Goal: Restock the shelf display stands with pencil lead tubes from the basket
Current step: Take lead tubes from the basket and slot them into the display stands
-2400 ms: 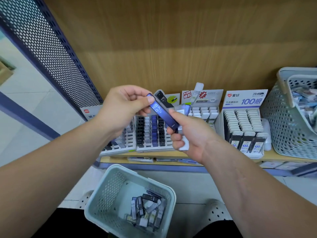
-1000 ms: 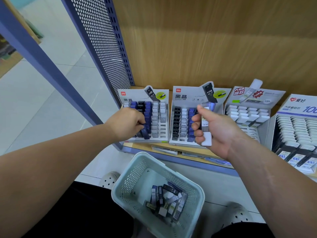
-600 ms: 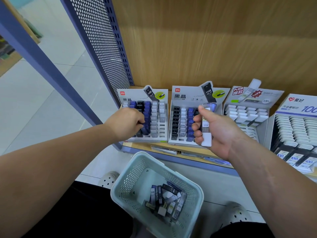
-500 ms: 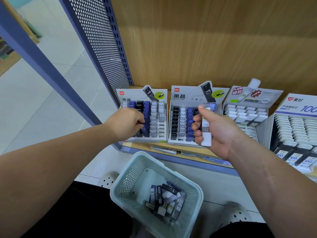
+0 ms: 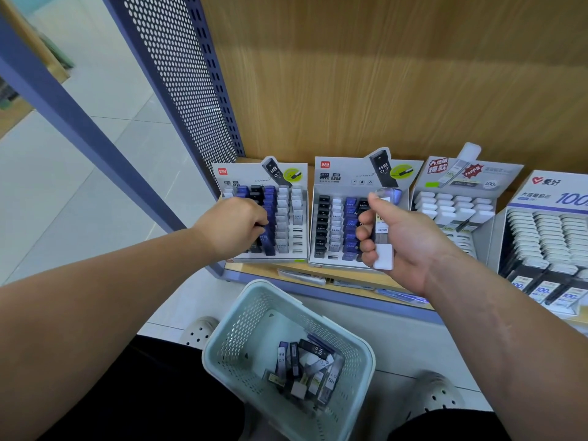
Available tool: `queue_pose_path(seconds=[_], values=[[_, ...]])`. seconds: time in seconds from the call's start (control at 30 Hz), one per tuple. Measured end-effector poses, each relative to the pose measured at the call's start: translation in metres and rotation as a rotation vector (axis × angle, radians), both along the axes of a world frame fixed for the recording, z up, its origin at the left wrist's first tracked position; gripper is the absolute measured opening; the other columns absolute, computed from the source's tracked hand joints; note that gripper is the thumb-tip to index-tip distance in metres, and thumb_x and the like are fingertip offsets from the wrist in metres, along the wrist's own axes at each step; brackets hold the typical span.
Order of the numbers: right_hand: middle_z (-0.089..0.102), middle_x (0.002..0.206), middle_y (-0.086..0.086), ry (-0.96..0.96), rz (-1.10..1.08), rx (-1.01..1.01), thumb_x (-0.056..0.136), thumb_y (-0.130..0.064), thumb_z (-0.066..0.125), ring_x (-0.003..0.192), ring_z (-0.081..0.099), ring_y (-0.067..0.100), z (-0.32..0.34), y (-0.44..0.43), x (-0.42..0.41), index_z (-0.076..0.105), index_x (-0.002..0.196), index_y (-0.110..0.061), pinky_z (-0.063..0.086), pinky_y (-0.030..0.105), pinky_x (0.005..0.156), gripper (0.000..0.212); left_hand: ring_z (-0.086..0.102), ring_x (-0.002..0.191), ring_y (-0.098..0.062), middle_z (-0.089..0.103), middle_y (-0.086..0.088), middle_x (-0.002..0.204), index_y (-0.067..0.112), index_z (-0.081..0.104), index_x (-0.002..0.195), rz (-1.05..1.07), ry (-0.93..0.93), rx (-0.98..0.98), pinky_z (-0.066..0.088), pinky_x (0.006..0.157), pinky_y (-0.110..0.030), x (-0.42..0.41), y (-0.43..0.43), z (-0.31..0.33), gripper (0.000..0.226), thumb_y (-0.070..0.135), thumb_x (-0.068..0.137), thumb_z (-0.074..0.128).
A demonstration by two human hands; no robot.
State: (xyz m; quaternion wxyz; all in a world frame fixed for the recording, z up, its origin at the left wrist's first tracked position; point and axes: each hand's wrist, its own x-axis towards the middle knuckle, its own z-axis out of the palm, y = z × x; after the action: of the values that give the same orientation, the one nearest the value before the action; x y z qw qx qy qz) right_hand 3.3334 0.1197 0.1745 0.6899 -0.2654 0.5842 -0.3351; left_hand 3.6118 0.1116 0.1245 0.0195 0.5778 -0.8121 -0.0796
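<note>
Several pencil lead tubes [image 5: 381,230] are sitting bunched in the right hand [image 5: 401,240]. Its grip is wrapping round them, thumb on top, and holding them upright above the far side of the basket [image 5: 245,332], in front of the second display stand [image 5: 337,179]. More loose tubes [image 5: 305,367] are lying jumbled on the basket's floor. Up and left of the basket, the left hand [image 5: 235,227] is reaching into the first display stand [image 5: 241,176]. Its fingers are curling tight on what looks like a blue tube [image 5: 269,240] in the blue column, though the knuckles are hiding the fingertips.

These tubes are looking light, stiff and slick: slim plastic cases with flat faces. I am guessing the leads inside are brittle, so a drop would be costing stock. The best hold seems to be a pinch across the two broad faces near the cap end, leaving the foot free to slide into a slot.

Neighbouring tubes are crowding each slot, so a skewed entry risks tipping them. A perforated panel [image 5: 191,74] is rising above and left of the basket, hemming in the left elbow. Two further stands, a white-tube stand [image 5: 455,205] and a boxed stand [image 5: 547,230], are standing up and right of the basket on the shelf [image 5: 350,281].
</note>
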Motion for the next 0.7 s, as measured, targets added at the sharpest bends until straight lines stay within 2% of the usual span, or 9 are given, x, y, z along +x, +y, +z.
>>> queue_pose_path(seconds=[0.3,0.4,0.57,0.63,0.7], values=[[0.057,0.060,0.007,0.000,0.011,0.010,0.099,-0.042,0.063,0.048,0.045,0.018,0.001,0.001,-0.001,0.061,0.082,-0.011,0.037,0.027,0.046,0.036,0.062,0.088,-0.026,0.067,-0.005,0.095,0.012,0.076,0.097,-0.030,-0.053,-0.011,0.051,0.077,-0.039,-0.002,0.001,-0.005,0.018,0.020,0.094,0.060],[0.057,0.061,0.007,0.001,0.019,0.016,0.099,-0.043,0.063,0.048,0.045,0.018,0.000,0.001,-0.001,0.062,0.081,-0.011,0.037,0.026,0.045,0.036,0.061,0.090,-0.027,0.062,-0.003,0.097,0.016,0.076,0.101,-0.076,-0.157,-0.053,0.050,0.075,-0.039,-0.007,0.003,-0.008,0.025,0.024,0.098,0.053],[0.058,0.065,0.007,-0.017,0.054,0.010,0.099,-0.044,0.063,0.050,0.046,0.019,0.000,0.002,-0.003,0.064,0.082,-0.011,0.038,0.027,0.044,0.036,0.058,0.097,-0.023,0.056,-0.001,0.104,0.020,0.070,0.103,-0.104,-0.417,0.009,0.050,0.075,-0.037,-0.014,0.006,-0.014,0.024,0.023,0.100,0.046],[0.059,0.066,0.008,-0.023,0.082,0.003,0.098,-0.043,0.063,0.050,0.045,0.019,-0.001,0.002,-0.004,0.065,0.084,-0.011,0.037,0.027,0.044,0.035,0.055,0.098,-0.024,0.055,-0.001,0.102,0.019,0.070,0.100,-0.091,-0.421,-0.023,0.049,0.076,-0.038,-0.015,0.006,-0.015,0.025,0.025,0.100,0.046],[0.058,0.067,0.008,-0.035,0.145,-0.003,0.098,-0.040,0.064,0.049,0.041,0.018,0.000,0.002,-0.005,0.066,0.088,-0.010,0.032,0.027,0.045,0.032,0.056,0.098,-0.025,0.057,-0.002,0.101,0.017,0.071,0.098,-0.050,-0.340,-0.055,0.049,0.078,-0.038,-0.017,0.005,-0.009,0.030,0.030,0.101,0.044]])
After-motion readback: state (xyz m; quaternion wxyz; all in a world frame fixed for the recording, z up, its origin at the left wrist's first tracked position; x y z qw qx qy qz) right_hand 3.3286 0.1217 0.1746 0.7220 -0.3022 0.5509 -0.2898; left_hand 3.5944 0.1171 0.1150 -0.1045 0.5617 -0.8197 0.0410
